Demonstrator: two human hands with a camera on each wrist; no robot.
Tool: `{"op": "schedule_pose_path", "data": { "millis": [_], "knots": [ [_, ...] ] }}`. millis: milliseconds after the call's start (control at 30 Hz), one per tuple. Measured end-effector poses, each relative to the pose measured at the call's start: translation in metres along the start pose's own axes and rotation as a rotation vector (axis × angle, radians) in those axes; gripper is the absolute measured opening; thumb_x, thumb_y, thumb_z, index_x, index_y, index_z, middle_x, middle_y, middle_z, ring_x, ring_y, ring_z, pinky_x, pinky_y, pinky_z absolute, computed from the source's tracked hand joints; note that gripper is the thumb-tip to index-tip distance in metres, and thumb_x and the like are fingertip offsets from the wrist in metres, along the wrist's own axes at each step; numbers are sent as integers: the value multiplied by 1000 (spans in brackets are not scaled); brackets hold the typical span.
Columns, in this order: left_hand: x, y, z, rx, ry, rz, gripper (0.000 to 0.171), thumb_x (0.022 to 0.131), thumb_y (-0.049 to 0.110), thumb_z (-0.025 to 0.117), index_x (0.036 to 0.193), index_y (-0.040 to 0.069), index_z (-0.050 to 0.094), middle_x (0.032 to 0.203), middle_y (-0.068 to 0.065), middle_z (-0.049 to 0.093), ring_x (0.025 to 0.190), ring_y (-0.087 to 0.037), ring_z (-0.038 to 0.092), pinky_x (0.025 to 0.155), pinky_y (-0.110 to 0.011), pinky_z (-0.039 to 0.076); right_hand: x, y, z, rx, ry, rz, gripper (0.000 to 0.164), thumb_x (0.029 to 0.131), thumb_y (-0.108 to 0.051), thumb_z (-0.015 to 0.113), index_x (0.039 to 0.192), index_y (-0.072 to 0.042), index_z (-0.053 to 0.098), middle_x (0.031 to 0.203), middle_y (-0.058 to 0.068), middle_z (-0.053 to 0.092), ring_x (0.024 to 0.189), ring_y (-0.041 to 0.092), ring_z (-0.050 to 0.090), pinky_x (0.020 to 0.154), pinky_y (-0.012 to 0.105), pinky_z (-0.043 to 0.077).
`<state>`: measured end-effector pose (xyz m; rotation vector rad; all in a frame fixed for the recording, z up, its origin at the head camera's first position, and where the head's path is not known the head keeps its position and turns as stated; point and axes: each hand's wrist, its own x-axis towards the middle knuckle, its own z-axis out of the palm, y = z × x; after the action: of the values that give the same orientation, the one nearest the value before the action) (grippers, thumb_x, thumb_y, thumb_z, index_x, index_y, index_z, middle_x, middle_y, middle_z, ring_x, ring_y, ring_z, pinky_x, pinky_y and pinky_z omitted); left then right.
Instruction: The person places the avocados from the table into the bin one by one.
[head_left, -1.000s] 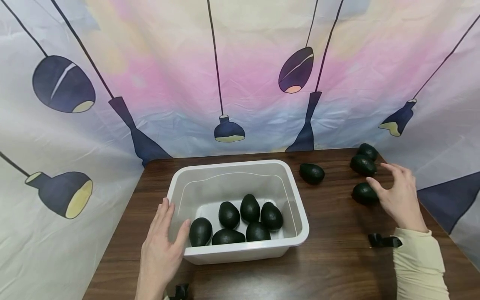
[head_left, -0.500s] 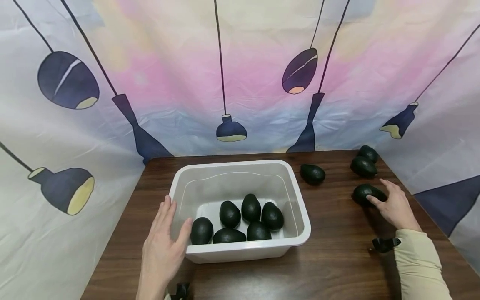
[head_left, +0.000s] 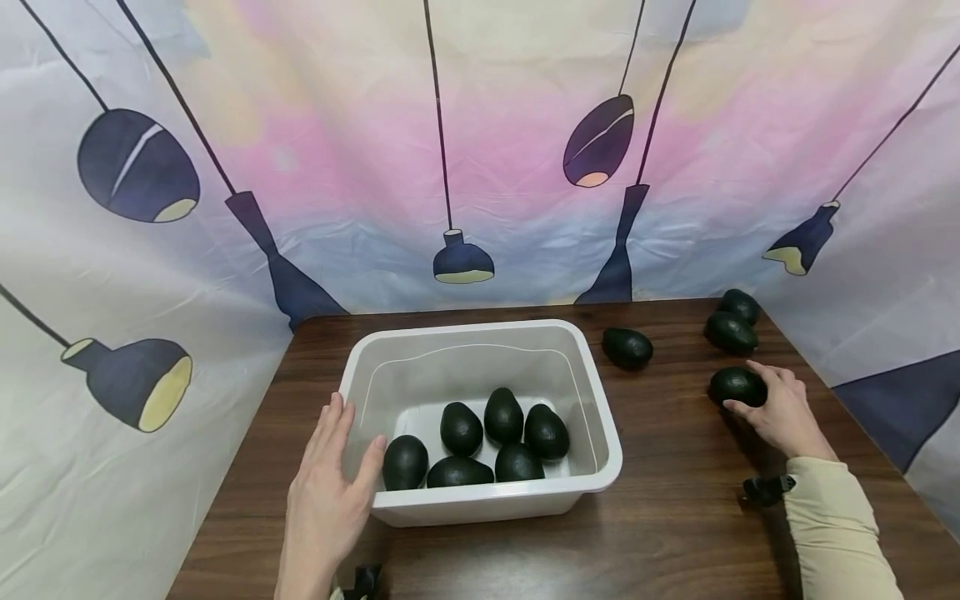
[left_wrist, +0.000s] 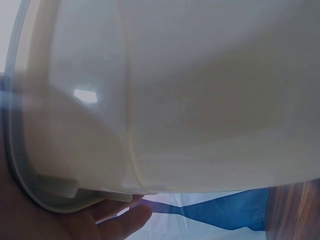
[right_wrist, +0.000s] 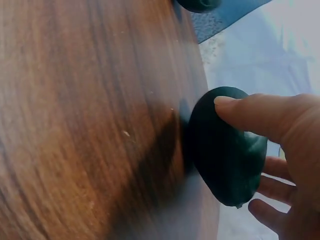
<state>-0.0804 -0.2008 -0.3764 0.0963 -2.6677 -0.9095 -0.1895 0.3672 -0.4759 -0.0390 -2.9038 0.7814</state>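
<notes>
My right hand (head_left: 783,414) grips a dark green avocado (head_left: 737,386) at the right of the table. In the right wrist view the thumb lies across that avocado (right_wrist: 225,150), with the other fingers on its far side. At the near left corner of a white plastic tub (head_left: 495,493), my left hand (head_left: 326,492) rests against the rim with its fingers straight. Below the tub wall (left_wrist: 190,100) in the left wrist view, some fingers (left_wrist: 127,220) of that hand show. Several avocados (head_left: 503,416) lie on the tub's floor.
Two avocados (head_left: 731,333) sit close together at the table's far right corner. A single avocado (head_left: 627,348) lies just right of the tub. Behind the brown wooden table (head_left: 667,533) hangs a cloth (head_left: 360,167) printed with lamps.
My right hand has come down to the nearest avocado on the right and taken hold of it; the avocado has turned a little. The left hand stays at the tub.
</notes>
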Motion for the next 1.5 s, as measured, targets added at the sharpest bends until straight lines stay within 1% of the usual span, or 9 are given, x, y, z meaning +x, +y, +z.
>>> {"op": "schedule_pose_path", "data": {
  "millis": [200,367,467,667,867,1067,1300,1400,1500],
  "knots": [
    [1,0,1,0,-1,-1,65,97,44,56,146,3,43,158,-1,28,145,-28,24,107,-61,28,0,-3,4,-40,36,8,75,86,-31,75,138,10,39,126,44,27,111,60,22,78,67,32],
    [1,1,1,1,-4,-4,65,96,44,56,145,3,43,158,-1,28,145,-28,23,107,-62,28,1,-4,6,-31,53,6,73,86,-30,76,132,15,41,125,44,29,113,62,22,82,69,31],
    [1,1,1,1,-5,-1,65,97,44,57,145,3,43,158,-1,28,145,-28,24,107,-62,28,0,-4,5,-21,55,12,74,88,-32,74,132,17,40,124,44,30,114,64,22,84,70,30],
    [1,1,1,-1,-1,10,65,97,43,57,145,2,44,158,-2,28,144,-30,25,106,-61,29,-4,-9,1,27,58,66,80,92,-42,65,138,17,34,129,46,26,121,64,19,86,71,30],
    [1,1,0,7,-3,5,65,97,43,57,145,1,44,158,-3,28,145,-29,24,106,-62,29,-7,-28,-9,107,151,49,78,93,-39,65,141,14,35,131,41,29,118,58,26,80,66,33],
    [2,1,0,14,-5,1,65,96,43,57,145,1,44,158,-4,28,145,-29,24,106,-62,29,-12,-49,-22,128,244,6,75,91,-35,68,143,9,37,128,35,33,108,50,32,72,59,33],
    [2,0,1,4,11,17,64,96,41,58,144,1,45,157,-5,30,144,-31,26,106,-63,30,-16,-78,-37,172,363,-77,68,88,-24,74,142,2,43,128,30,38,106,46,38,74,56,33],
    [2,0,0,3,9,15,64,96,41,58,145,1,44,157,-4,29,144,-30,25,106,-63,29,-17,-90,-40,182,402,-100,68,86,-22,76,143,-2,44,127,26,40,105,43,41,76,48,34],
    [1,0,0,2,7,15,64,97,41,58,145,1,44,157,-3,29,145,-29,25,106,-62,29,-18,-104,-43,193,450,-134,69,83,-19,79,142,-5,47,125,23,43,103,34,42,78,33,33]
  ]
}}
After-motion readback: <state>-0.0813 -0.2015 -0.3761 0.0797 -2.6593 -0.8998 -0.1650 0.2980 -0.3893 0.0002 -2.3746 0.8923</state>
